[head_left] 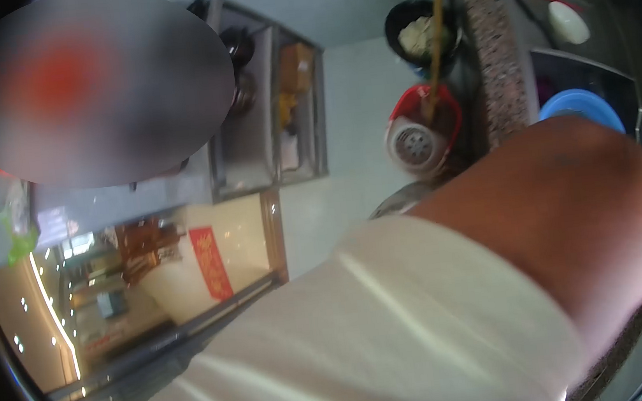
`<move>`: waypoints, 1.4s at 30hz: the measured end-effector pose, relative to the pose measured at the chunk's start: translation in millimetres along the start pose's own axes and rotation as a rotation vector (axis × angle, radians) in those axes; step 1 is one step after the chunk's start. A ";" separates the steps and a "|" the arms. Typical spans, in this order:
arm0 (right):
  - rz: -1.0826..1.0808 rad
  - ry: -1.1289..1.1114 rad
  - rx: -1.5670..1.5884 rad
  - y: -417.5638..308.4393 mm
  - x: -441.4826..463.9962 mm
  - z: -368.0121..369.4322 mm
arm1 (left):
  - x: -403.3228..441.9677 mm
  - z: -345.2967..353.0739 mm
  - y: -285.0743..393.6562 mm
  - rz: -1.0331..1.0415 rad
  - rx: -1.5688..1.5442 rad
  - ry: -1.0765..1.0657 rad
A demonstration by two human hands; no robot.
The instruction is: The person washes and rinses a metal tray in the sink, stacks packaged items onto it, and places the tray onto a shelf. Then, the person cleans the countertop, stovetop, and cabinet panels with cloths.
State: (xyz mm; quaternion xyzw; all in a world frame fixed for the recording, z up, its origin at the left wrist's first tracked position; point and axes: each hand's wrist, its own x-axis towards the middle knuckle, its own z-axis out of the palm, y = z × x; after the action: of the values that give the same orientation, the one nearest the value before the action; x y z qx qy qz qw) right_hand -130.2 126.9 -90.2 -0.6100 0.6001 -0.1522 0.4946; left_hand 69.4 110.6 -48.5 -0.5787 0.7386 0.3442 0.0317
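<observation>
Neither of my hands shows. A bare, bent arm [541, 209] in a white short sleeve [367, 336] fills the lower right, very close to the camera; its hand is hidden, and I cannot tell which side it belongs to. Behind the elbow, a blue basin [581, 103] is partly covered by the arm. Close by is a sink [581, 67] with a white bowl-like thing [568, 22] in its upper part.
A speckled stone counter edge [497, 49] runs beside the sink. On the floor are a red mop bucket [447, 101] with a wooden pole [439, 23] and a dark bin [400, 20]. A metal shelf [245, 146] stands opposite, near a glass door [224, 250]. A blurred patch hides the upper left.
</observation>
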 end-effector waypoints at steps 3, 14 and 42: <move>0.028 0.033 0.018 6.0 -6.2 -9.9 | -11.1 -11.5 -0.7 -0.014 0.030 0.010; 0.162 0.145 -0.006 13.1 11.7 -39.0 | 49.6 -23.7 13.3 0.039 0.091 -0.025; 0.334 0.374 0.254 35.7 113.2 -29.6 | 173.5 65.9 -15.6 -0.751 -1.969 -0.758</move>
State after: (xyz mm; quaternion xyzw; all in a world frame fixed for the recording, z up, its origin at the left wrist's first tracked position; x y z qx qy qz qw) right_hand -147.6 22.0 -150.7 -0.3972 0.7493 -0.2523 0.4659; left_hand 3.0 0.5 -183.3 -0.3954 -0.1348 0.9012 -0.1150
